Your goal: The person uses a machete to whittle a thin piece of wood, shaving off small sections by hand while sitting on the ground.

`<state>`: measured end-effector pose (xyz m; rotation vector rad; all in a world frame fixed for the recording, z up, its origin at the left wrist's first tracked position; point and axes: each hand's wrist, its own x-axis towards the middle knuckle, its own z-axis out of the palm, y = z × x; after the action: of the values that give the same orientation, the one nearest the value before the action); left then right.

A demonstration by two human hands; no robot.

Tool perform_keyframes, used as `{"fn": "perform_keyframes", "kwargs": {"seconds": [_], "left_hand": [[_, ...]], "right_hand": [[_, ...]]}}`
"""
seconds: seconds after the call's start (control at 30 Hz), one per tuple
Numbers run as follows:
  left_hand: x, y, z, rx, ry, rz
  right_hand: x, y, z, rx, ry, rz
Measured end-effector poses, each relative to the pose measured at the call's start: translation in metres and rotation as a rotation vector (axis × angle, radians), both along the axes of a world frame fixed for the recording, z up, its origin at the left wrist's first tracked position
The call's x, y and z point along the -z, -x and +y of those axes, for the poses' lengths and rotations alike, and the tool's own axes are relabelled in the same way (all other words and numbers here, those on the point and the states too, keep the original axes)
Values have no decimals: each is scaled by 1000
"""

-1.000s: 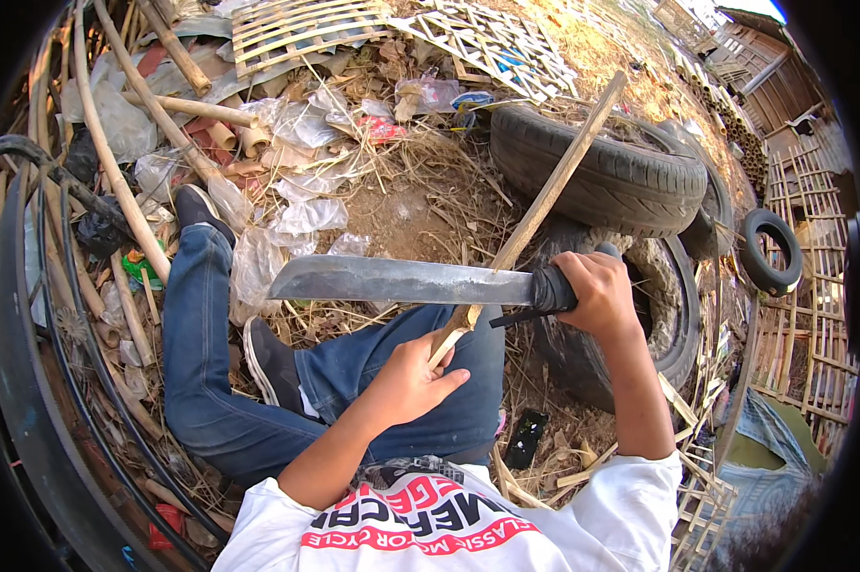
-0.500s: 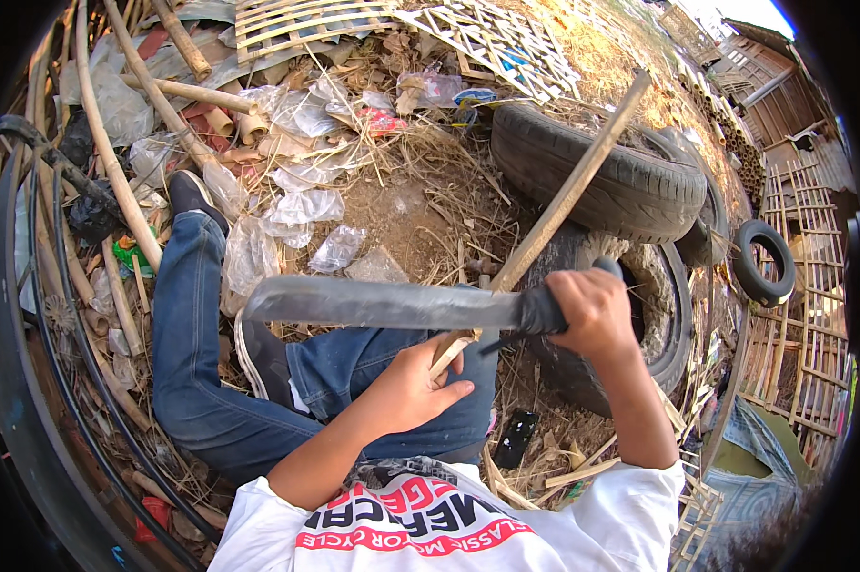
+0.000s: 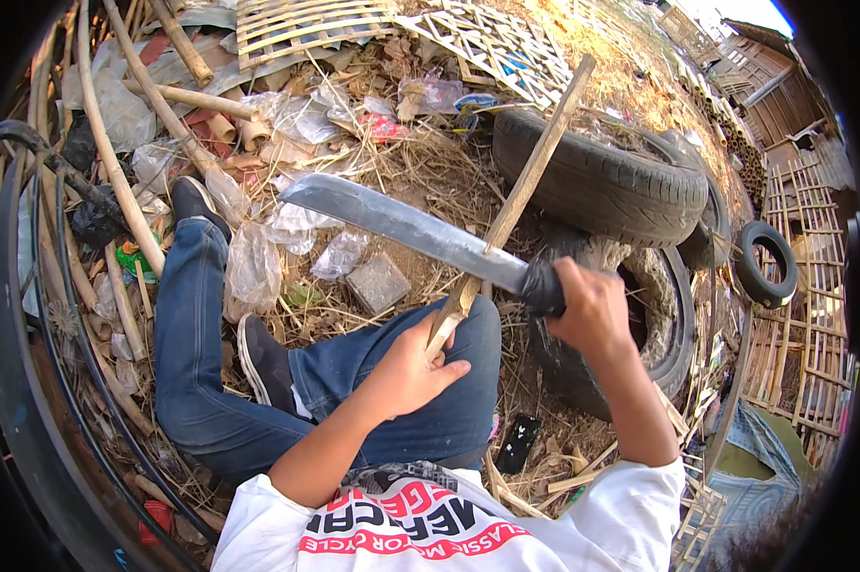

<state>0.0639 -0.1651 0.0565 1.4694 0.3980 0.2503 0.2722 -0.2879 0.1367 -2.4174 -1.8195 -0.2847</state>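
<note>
**Keeping the blade clear of the holding hand**

The right hand (image 3: 592,310) is clenching the dark handle of a machete (image 3: 406,229), its blade angling up and to the left. The left hand (image 3: 411,372) is gripping the near end of a bamboo stick (image 3: 525,181), which is leaning far and right against a tyre (image 3: 601,181). For a clean cut, the stick is best kept braced there, with the edge meeting it well beyond the left fingers.

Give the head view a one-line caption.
Seated person's left hand steadies a bamboo stick while the right hand holds a machete against it, beside tyres.
</note>
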Motion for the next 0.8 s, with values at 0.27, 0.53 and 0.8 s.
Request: {"fn": "perform_keyframes", "kwargs": {"seconds": [0.27, 0.53, 0.8], "left_hand": [[4, 3, -4, 107, 33, 56], [-13, 6, 3, 98, -24, 89], [-13, 13, 0, 100, 14, 72]], "right_hand": [[6, -24, -7, 0, -36, -104], [-4, -37, -8, -54, -22, -89], [-5, -36, -12, -63, -93, -75]]}}
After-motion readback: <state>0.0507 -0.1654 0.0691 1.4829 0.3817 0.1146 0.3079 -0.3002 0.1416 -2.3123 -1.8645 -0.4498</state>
